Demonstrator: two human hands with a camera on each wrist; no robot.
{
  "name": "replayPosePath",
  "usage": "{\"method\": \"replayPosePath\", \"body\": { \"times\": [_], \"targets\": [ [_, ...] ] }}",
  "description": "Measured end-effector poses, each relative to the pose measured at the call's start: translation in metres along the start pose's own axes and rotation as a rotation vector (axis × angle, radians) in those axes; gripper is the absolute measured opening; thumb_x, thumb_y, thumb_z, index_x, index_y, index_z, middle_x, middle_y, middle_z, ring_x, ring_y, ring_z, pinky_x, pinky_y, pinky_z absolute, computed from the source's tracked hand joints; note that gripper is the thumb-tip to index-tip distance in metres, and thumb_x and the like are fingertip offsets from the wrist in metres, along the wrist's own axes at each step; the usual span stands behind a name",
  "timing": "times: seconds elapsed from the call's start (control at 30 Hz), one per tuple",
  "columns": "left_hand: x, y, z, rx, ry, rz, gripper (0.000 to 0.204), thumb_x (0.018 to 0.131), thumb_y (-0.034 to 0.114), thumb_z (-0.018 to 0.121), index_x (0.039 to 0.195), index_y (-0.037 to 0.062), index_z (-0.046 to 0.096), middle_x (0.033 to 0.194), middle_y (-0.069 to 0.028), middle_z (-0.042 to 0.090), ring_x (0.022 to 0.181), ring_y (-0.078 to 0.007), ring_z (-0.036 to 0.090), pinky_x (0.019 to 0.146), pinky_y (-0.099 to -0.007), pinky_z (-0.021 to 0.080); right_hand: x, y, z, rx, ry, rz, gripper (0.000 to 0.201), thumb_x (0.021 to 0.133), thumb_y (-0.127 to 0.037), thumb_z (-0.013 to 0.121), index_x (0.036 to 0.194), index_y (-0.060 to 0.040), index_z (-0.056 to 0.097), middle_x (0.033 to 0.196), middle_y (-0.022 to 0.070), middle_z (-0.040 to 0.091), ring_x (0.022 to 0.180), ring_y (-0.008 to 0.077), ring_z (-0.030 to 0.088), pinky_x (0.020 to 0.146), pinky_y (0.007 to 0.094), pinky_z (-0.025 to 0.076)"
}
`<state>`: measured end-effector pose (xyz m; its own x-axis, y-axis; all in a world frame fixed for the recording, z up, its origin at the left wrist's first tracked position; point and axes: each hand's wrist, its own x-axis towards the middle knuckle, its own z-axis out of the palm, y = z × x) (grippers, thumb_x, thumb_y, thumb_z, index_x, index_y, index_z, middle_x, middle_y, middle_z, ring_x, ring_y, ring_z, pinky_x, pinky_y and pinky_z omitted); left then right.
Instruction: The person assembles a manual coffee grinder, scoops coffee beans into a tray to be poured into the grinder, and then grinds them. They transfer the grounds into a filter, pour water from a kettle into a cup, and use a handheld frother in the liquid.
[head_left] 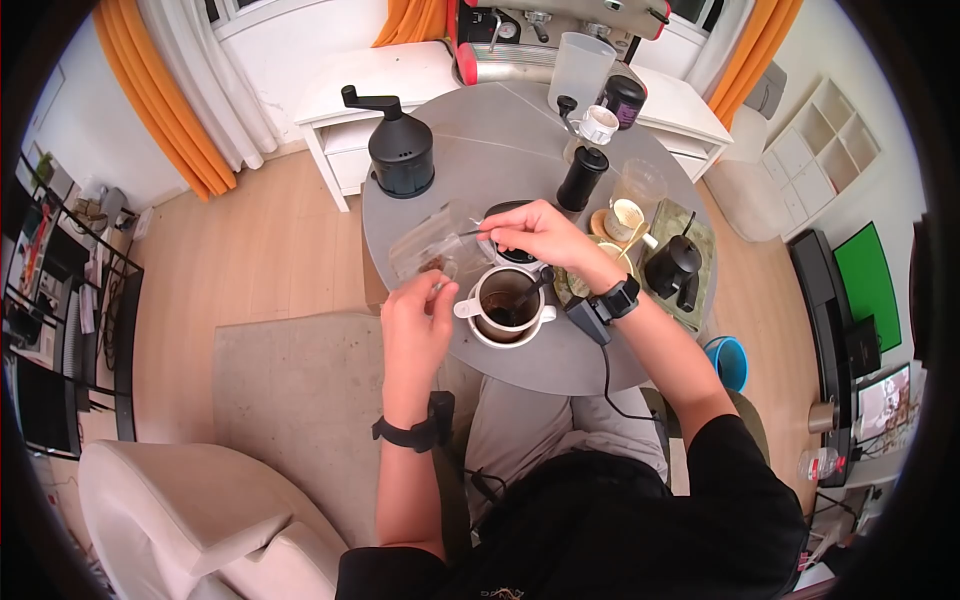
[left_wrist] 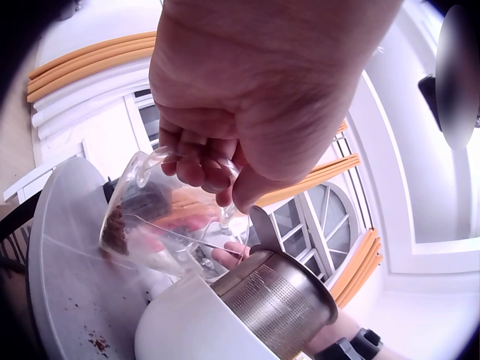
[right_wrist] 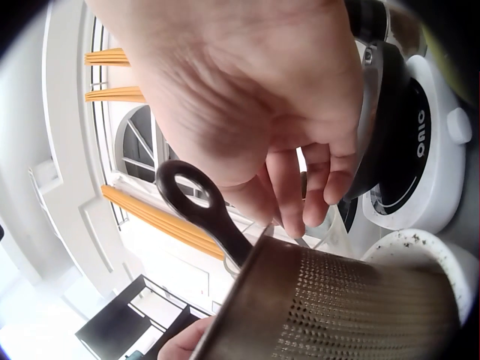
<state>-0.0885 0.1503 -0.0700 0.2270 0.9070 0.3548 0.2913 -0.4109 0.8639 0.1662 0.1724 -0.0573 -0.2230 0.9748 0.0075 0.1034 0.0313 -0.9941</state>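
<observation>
My left hand grips the handle of a clear glass cup, tipped on its side above the table, with brown grounds inside. The thumb and fingers of my right hand pinch a thin metal stick-like tool that reaches into the glass; its tip's shape is unclear. Below both hands stands a white mug with a perforated metal strainer basket set in it. Dark contents lie inside the basket, and a black looped handle leans out over its rim.
A black hand-crank grinder stands at the back left of the round grey table. Behind my right hand is a white scale. On the right are a black cylinder, a small black kettle and cups. Brown crumbs dot the tabletop.
</observation>
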Motion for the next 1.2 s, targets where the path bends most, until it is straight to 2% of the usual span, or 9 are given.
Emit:
{"method": "replayPosePath", "body": {
  "times": [0.1, 0.4, 0.63, 0.8, 1.2],
  "targets": [
    [0.0, 0.003, -0.002, 0.007, -0.008, -0.01, 0.015, 0.088, 0.008, 0.075, 0.098, -0.0025, 0.07, 0.082, -0.017, 0.072, 0.069, -0.0311, 0.069, 0.066, -0.0378, 0.053, 0.001, 0.002, 0.0, -0.096, 0.01, -0.019, 0.025, 0.101, -0.011, 0.065, 0.118, 0.005, 0.072, 0.105, 0.0069, 0.077, 0.086, 0.0045, 0.064, 0.079, 0.022, 0.052],
    [0.0, 0.001, 0.0, 0.006, 0.002, -0.006, 0.015, 0.088, 0.006, 0.074, 0.099, -0.0036, 0.071, 0.087, -0.017, 0.073, 0.069, -0.0306, 0.069, 0.066, -0.037, 0.054, 0.0, -0.006, 0.001, -0.072, -0.015, 0.057, 0.02, 0.101, -0.014, 0.063, 0.105, 0.0022, 0.074, 0.089, 0.0048, 0.077, 0.077, 0.0062, 0.063, 0.073, 0.0224, 0.052],
    [0.001, 0.0, -0.001, 0.001, -0.004, -0.011, 0.015, 0.088, 0.006, 0.074, 0.099, -0.0041, 0.07, 0.086, -0.0171, 0.073, 0.069, -0.0304, 0.07, 0.066, -0.0365, 0.054, 0.001, -0.011, 0.008, 0.079, 0.009, 0.137, 0.018, 0.101, -0.013, 0.063, 0.107, 0.0005, 0.074, 0.09, 0.0073, 0.077, 0.076, 0.0071, 0.063, 0.073, 0.021, 0.051],
    [0.001, 0.0, -0.002, -0.004, 0.003, 0.008, 0.015, 0.088, 0.006, 0.074, 0.099, -0.0042, 0.07, 0.085, -0.0181, 0.072, 0.069, -0.0303, 0.07, 0.065, -0.0367, 0.054, 0.0, -0.015, 0.008, 0.27, 0.092, 0.111, 0.02, 0.101, -0.012, 0.061, 0.109, 0.0028, 0.072, 0.096, 0.0122, 0.076, 0.079, 0.0095, 0.065, 0.076, 0.0231, 0.054],
    [0.001, 0.0, -0.004, -0.008, 0.017, -0.019, 0.016, 0.089, 0.008, 0.075, 0.099, -0.0033, 0.07, 0.08, -0.0196, 0.071, 0.069, -0.0307, 0.07, 0.064, -0.0367, 0.054, -0.015, -0.026, -0.022, 0.356, 0.187, 0.03, 0.021, 0.102, -0.012, 0.062, 0.11, 0.004, 0.071, 0.094, 0.0132, 0.076, 0.078, 0.0099, 0.066, 0.076, 0.0227, 0.054]
  ]
}}
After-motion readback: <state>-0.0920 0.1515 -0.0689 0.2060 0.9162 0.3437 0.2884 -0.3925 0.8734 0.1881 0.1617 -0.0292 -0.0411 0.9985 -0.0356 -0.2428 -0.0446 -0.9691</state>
